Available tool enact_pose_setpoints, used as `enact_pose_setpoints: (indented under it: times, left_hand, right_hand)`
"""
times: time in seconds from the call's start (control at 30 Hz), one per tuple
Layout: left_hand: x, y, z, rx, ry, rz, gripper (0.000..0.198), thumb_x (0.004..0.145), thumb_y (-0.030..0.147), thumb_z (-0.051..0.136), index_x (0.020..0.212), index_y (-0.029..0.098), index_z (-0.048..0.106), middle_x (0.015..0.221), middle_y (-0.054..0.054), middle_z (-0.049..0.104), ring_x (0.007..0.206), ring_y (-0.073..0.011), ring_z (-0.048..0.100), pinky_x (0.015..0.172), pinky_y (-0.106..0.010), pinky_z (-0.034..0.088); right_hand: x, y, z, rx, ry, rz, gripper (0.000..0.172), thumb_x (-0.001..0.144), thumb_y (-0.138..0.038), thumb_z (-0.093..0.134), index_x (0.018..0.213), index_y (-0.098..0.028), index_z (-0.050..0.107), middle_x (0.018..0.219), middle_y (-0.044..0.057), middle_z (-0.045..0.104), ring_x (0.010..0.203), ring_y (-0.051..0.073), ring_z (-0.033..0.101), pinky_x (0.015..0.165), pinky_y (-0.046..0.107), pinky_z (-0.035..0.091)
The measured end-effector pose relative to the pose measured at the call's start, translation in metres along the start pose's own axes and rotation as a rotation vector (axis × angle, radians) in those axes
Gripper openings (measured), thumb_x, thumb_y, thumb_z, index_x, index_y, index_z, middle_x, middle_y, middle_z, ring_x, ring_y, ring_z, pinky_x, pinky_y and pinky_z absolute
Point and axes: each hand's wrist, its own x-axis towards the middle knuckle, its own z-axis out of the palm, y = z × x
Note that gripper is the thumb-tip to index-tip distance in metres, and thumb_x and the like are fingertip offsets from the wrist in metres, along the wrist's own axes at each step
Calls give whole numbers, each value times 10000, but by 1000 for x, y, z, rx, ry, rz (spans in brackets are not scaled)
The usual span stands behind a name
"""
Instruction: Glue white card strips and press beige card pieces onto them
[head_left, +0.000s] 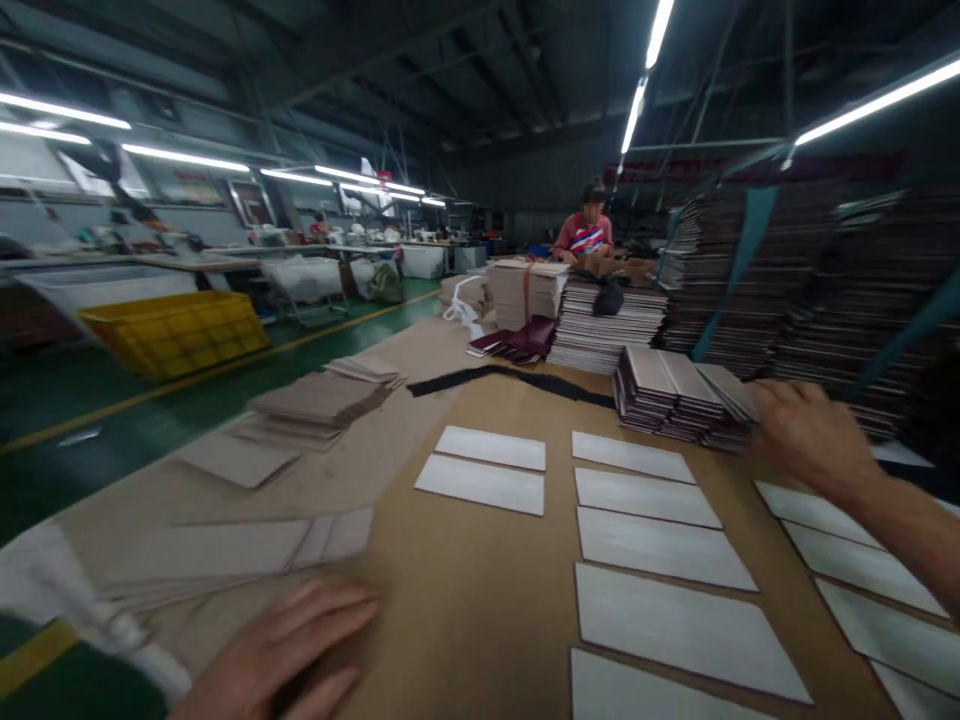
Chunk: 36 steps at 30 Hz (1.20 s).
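My left hand (pixel 292 640) is low at the near left over the table, its fingers stretched out with nothing seen in them. Just beyond it lie several thin beige-grey panels (pixel 225 550), overlapping. At the right, my right hand (pixel 810 430) is at the end of a stack of dark-edged flat strips (pixel 667 385). Blur hides its fingertips, so I cannot make out whether it grips one. Pale strips with dark edges lie face up in spaced columns, including a middle-column strip (pixel 660 545), a strip further left (pixel 484 485) and strips under my right forearm (pixel 862 560).
Brown paper (pixel 465 620) covers the table. A black band (pixel 510 378) lies across it. Tall tied stacks (pixel 750 270) rise at the right, with more bundles (pixel 525 295) at the back. A person (pixel 585 235) is behind them. A yellow bin (pixel 176 335) stands on the green floor.
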Motion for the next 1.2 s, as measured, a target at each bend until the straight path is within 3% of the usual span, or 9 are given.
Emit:
enact_pose_setpoints:
  times: [0.03,0.1,0.23,0.37,0.57,0.8,1.03,1.1,1.2]
  left_hand:
    - [15,6,-7,-4,-29,-4,490,921,261,546,1399,362,526,1314,-8,675,1171,-254,642,979,-411,566]
    - [54,10,-13,-4,-34,-13,431,959,253,495,1386,311,515,1321,-33,662,1209,-242,612,1067,-436,498]
    - [124,0,3,86,-120,-222,509,926,215,448,1427,129,429,1426,-171,546,1329,-314,480,1145,-529,380]
    - [147,-8,26,115,-268,-332,472,897,156,430,1364,99,467,1255,-190,631,1209,-338,549,1027,-521,459]
    - [138,-3,27,123,-322,-374,496,883,123,407,1375,67,446,1251,-234,627,1170,-365,568,980,-537,453]
    - [92,14,-4,108,-384,-373,570,893,164,422,1458,99,377,1296,-228,605,1163,-359,573,995,-533,432]
    - [35,46,-40,4,-390,-290,572,900,188,451,1463,158,354,1320,-177,599,1204,-332,552,1063,-551,382]
    - [25,44,-50,-79,-376,-238,573,890,186,481,1454,198,379,1332,-139,598,1222,-304,549,1089,-509,389]
    - [15,21,-65,-173,-300,-195,621,814,122,524,1420,232,437,1381,-97,559,1287,-260,509,1119,-438,399]
  right_hand:
    - [-1,-19,-2,76,8,-51,332,981,-167,413,1159,-37,662,1167,247,662,1132,325,602,914,478,446]
    - [-9,-69,-8,233,-30,-190,354,943,-169,468,1231,-85,655,1177,196,693,1114,291,629,937,409,461]
    - [-36,-174,-20,422,-168,-410,369,941,-280,548,1293,-194,621,1188,101,703,1067,234,650,883,342,504]
    - [-50,-228,-23,460,-283,-470,181,911,-249,590,1061,-172,658,983,80,717,953,239,641,838,335,478]
    - [-61,-241,-24,476,-346,-463,154,929,-259,591,1028,-146,623,1014,119,691,987,273,598,868,382,456]
    - [-115,-254,-57,561,-358,-517,207,946,-283,564,1116,-172,605,1073,121,677,1005,286,610,868,452,512]
    - [-169,-256,-74,610,20,-646,356,888,-354,623,1212,-221,560,1066,88,722,897,276,691,722,410,597]
    - [-171,-252,-75,605,84,-693,355,905,-381,597,1225,-231,559,1024,76,738,852,262,707,661,377,603]
    - [-169,-245,-72,574,152,-696,360,926,-427,555,1232,-239,574,990,79,747,856,278,717,633,381,601]
